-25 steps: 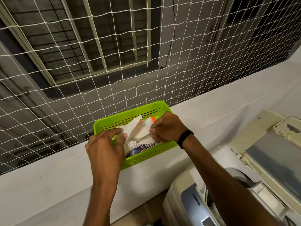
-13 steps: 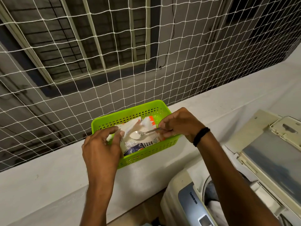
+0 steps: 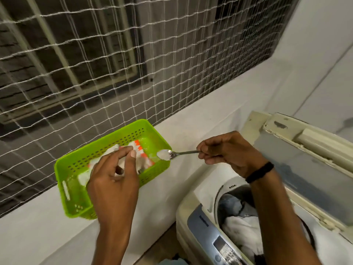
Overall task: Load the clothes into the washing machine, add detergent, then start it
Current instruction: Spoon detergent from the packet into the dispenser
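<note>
Over the right rim of the green basket (image 3: 63, 180), the right hand (image 3: 229, 152) pinches a spoon (image 3: 183, 153) heaped with detergent powder (image 3: 163, 155). The left hand (image 3: 112, 180) hangs over the detergent packet (image 3: 142, 156) in the basket (too blurred to tell its grip). Clothes (image 3: 240, 226) lie in the open washing machine (image 3: 198, 222).

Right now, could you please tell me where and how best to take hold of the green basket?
Take the green basket by its near-left short end, where a slot in the wall looks like a handle, coming from the left. That end is free: the left hand holds the detergent packet over the middle, and the spoon in the right hand hovers over the far-right end.
</note>
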Available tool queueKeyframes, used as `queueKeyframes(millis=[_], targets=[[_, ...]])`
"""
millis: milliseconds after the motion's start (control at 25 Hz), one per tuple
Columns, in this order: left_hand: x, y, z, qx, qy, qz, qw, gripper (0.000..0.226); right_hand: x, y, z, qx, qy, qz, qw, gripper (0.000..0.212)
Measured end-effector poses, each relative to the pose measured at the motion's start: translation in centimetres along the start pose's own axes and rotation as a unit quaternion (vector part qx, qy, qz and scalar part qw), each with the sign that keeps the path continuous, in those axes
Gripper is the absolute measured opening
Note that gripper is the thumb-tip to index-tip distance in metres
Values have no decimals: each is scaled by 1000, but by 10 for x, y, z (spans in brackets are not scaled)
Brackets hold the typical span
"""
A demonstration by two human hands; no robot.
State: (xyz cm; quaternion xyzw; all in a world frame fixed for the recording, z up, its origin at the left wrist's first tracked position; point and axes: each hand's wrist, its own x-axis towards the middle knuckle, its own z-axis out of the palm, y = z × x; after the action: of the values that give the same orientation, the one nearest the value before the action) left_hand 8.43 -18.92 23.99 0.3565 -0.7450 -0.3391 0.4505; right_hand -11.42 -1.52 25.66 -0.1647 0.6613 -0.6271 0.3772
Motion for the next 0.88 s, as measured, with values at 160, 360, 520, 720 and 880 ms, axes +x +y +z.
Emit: queueKeyframes(millis=[160, 360, 520, 720, 880], targets=[[-24, 17, 49, -13, -88, 70, 994, 10, -42, 25, -55, 22, 150, 0, 989, 12], [-63, 22, 129, -44, -251, 85, 963, 12, -89, 83, -126, 76, 322, 28, 943, 10], [-112, 3, 213, -22, -407, 52, 912, 17, -118, 143, -179, 126, 444, 66, 885, 13], [-188, -23, 307, 30, -599, -31, 799, 17, -127, 228, -226, 16, 550, 138, 824, 30], [-235, -35, 358, 69, -679, -30, 730, 16, -111, 267, -226, -79, 592, 210, 774, 16]])
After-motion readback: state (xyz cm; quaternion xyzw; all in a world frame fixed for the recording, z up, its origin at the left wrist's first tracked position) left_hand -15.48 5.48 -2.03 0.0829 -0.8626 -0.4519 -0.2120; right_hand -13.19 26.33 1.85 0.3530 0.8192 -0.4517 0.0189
